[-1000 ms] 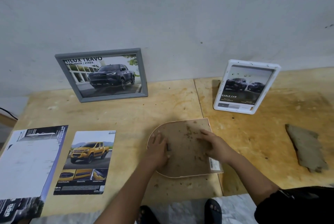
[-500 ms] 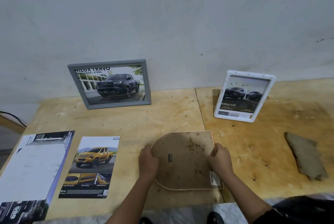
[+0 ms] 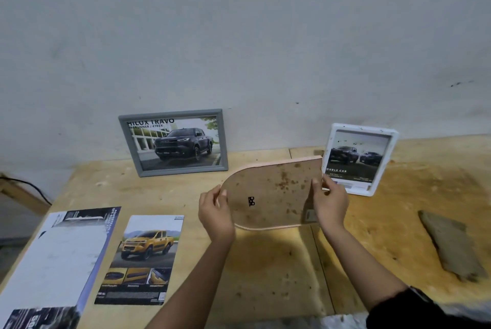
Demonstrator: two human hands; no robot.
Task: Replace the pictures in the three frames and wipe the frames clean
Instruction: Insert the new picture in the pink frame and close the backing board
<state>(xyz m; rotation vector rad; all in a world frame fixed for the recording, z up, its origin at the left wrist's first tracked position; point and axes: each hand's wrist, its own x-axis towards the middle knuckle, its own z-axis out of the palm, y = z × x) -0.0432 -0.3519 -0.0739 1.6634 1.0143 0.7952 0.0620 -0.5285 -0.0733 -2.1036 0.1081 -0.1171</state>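
I hold an arch-shaped pink frame (image 3: 271, 193) off the table, its stained brown back facing me. My left hand (image 3: 215, 215) grips its rounded left end and my right hand (image 3: 329, 202) grips its straight right end. A grey frame (image 3: 174, 142) with a dark pickup picture leans against the wall at the back. To the right, partly behind the lifted frame, a white frame (image 3: 362, 158) with a spotted picture of two trucks stands upright. On the table at left lie a yellow-pickup print (image 3: 144, 257) and a larger brochure sheet (image 3: 57, 259).
A dirty grey-brown cloth (image 3: 449, 245) lies on the right side of the plywood table (image 3: 271, 270). The white wall runs close behind the frames. A black cable (image 3: 29, 186) hangs off the table's left edge.
The arch-shaped frame lay flat on the table under both hands; now both hands hold it by its ends, lifted up and tilted toward me. The view has shifted downward and left.
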